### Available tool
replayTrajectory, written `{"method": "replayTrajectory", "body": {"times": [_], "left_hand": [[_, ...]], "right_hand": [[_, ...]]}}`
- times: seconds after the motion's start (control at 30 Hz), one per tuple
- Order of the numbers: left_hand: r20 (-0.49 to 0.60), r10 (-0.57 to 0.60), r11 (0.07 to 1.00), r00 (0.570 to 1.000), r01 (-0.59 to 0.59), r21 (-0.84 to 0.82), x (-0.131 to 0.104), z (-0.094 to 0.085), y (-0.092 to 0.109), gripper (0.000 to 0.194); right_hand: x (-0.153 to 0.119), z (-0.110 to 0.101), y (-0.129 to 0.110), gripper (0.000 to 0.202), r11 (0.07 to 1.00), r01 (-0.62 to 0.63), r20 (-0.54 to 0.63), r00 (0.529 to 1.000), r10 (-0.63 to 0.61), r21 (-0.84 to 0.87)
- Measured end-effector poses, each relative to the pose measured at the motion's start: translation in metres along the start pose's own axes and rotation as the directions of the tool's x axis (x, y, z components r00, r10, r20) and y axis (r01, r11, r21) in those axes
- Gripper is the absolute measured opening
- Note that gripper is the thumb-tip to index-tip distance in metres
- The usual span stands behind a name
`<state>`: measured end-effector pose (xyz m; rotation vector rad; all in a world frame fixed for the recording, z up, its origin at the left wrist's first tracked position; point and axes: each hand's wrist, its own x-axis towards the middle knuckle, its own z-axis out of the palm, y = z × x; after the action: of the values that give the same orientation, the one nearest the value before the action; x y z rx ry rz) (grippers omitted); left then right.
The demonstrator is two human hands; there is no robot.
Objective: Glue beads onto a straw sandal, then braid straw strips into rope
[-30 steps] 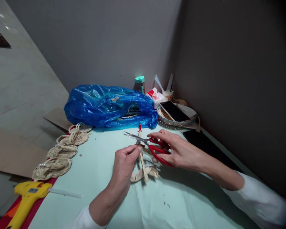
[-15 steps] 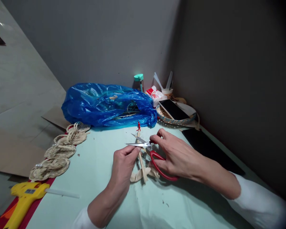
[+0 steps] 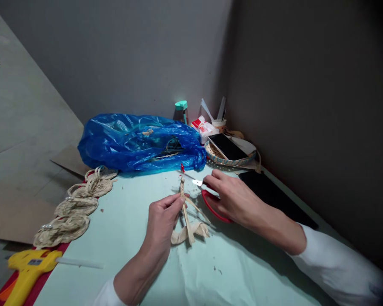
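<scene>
the pale green sheet [image 3: 140,195] leaves open room this side of the blue bag [image 3: 130,142], with braided coils [image 3: 78,207] along its left edge and a black slab [image 3: 274,193] on the right. over its middle, the left hand [image 3: 162,216] pinches the pale strip [image 3: 187,223], thumb and fingertips closed; the right hand [image 3: 238,195] grips the scissors [image 3: 198,182] by their red handles. half a second earlier the spread blades lie across the strip; now they sit higher, by a red bit [image 3: 182,169] at its far end. the blades blur, so their opening is unclear; some right fingers are hidden, and the bottom edge crops the yellow glue gun [image 3: 33,270].
</scene>
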<state>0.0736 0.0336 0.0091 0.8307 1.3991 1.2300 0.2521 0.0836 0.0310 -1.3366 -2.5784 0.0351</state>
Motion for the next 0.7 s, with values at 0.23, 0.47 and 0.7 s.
{"method": "replayTrajectory", "body": {"times": [0.23,0.47,0.7], "left_hand": [[0.031,-0.033,0.999,0.999,0.033,0.005,0.000,-0.002,0.001,0.035],[0.140,-0.086,0.996,0.986,0.088,-0.011,0.007,-0.004,-0.007,0.039],[0.128,-0.103,0.994,0.986,0.107,-0.024,0.009,-0.002,-0.010,0.046]], "right_hand": [[0.005,0.013,0.015,0.017,0.962,-0.213,0.122,0.964,0.235,-0.173],[0.005,0.013,0.010,0.019,0.992,-0.108,-0.044,0.993,0.111,0.058],[-0.001,0.015,-0.020,0.028,0.606,-0.091,0.149,0.988,-0.045,0.791]]}}
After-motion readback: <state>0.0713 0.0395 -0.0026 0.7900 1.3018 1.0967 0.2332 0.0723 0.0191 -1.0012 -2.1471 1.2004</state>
